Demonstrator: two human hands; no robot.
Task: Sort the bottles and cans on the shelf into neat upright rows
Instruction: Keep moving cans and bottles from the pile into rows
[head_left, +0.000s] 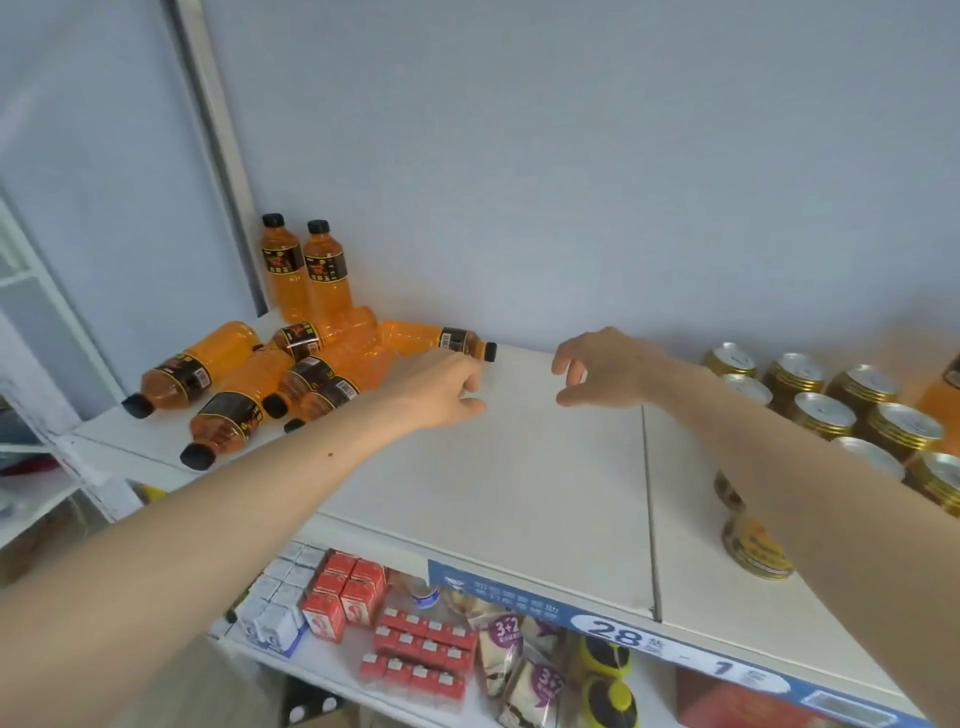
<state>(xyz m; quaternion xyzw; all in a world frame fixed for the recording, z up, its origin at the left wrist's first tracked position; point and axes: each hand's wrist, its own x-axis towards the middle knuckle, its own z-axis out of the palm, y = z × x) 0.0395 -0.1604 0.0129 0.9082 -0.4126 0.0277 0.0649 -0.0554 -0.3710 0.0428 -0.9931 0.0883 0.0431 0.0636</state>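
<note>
Two orange drink bottles (306, 270) with black caps stand upright in the back left corner of the white shelf (519, 467). Several more orange bottles (228, 384) lie toppled in a pile in front of them. One fallen bottle (441, 340) points its cap to the right. My left hand (441, 389) hovers just in front of that bottle's neck, fingers loosely curled, holding nothing. My right hand (597, 369) hangs above the middle of the shelf, fingers relaxed and empty. Gold cans (857, 410) stand upright in rows at the right, partly hidden by my right forearm.
A seam (649, 509) divides the shelf boards. A blue price strip (623, 623) runs along the front edge. Below, a lower shelf holds red cartons (343, 592), snack packets and yellow-lidded jars. A white rack stands at the far left.
</note>
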